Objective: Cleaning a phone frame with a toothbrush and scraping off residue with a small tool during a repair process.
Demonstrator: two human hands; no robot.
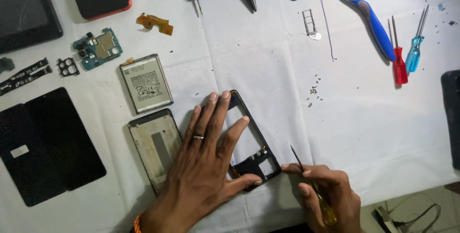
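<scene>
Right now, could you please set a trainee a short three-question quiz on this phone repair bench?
1. True or false: the left hand lies flat on the black phone frame.
2. What does the right hand hold: (a) pliers, (b) a yellow-handled screwdriver, (c) a toothbrush?
3. Which flat part lies just above the grey back plate?

Key: 1 true; 2 b; 3 the battery.
</scene>
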